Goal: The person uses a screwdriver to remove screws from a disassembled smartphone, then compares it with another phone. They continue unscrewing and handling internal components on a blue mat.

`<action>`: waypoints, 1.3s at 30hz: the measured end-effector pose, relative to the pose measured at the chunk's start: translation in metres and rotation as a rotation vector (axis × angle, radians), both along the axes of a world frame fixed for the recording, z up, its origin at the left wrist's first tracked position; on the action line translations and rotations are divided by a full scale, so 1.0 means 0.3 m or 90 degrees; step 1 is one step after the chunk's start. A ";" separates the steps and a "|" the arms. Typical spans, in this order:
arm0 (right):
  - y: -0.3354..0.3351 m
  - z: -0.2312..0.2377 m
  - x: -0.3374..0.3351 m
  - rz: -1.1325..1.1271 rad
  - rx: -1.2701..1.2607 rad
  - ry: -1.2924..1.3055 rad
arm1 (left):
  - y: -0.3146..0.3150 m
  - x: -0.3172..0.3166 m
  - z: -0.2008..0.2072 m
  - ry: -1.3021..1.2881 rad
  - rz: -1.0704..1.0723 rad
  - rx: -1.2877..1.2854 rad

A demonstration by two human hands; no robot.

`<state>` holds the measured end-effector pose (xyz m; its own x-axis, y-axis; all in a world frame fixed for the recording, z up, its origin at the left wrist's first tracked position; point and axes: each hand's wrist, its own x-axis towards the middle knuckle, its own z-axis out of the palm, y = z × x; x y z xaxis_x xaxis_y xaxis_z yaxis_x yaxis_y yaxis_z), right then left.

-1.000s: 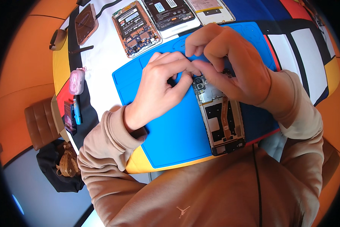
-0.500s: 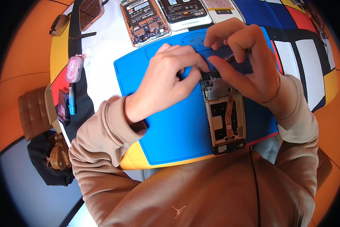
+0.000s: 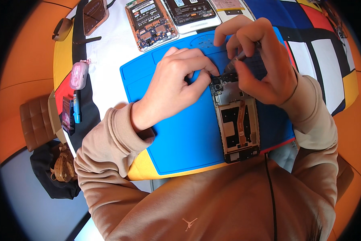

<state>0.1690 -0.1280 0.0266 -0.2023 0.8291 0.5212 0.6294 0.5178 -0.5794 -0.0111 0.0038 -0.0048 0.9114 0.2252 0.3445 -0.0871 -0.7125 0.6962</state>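
An opened phone lies lengthwise on the blue work mat, its metal plate, orange flex cable and inner frame bare. My left hand rests at the phone's top left corner. Thumb and forefinger are pinched together there; whatever lies between them is hidden. Above the phone's top edge, my right hand grips a slim dark tool with a tapered tip, perhaps a screwdriver or tweezers. Its tip points down toward the top edge, close to the left fingertips. Contact cannot be made out.
Behind the mat lie several opened phones, among them one with a bare circuit board and a white-edged one. Small parts sit in the mat's round recess. Leftward are a pink case, a blue pen and another phone.
My right hand has turned and brought the tool's tip down to the phone's top edge; its fingers are drawn in around the tool. The left hand stays nearly in place.
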 end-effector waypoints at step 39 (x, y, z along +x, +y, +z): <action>-0.052 0.017 -0.046 -0.127 -0.085 0.028 | -0.003 -0.014 -0.015 -0.029 0.002 0.033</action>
<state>0.1553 -0.1436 0.0317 -0.0075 0.9126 0.4088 0.6845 0.3027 -0.6632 -0.0153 0.0029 -0.0094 0.8938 0.2094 0.3967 -0.1151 -0.7476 0.6541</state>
